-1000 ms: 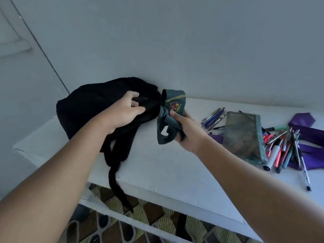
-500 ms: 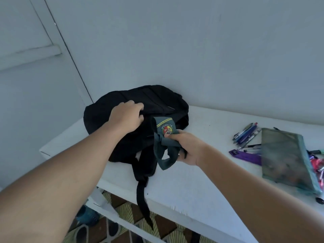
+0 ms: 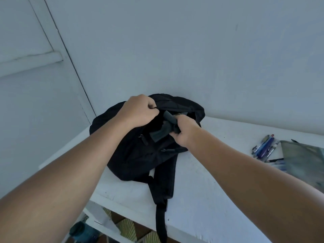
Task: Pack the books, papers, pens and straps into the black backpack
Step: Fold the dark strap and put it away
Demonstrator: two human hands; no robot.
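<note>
Both grips are clamped: the left hand (image 3: 140,111) pinches the upper rim of the opening of the black fabric backpack (image 3: 140,155), and the right hand (image 3: 185,131) curls round a dark grey-green folded strap (image 3: 161,132) at that opening. Slumped at frame centre, the backpack lies on the white desk (image 3: 201,199) against the wall, one shoulder strap hanging over the near edge. At right lie a grey-green mesh pouch (image 3: 303,160) and blue pens (image 3: 264,146).

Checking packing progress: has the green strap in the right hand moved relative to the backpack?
Yes. The green strap moved from beside the black backpack onto its opening, carried by the right hand.
</note>
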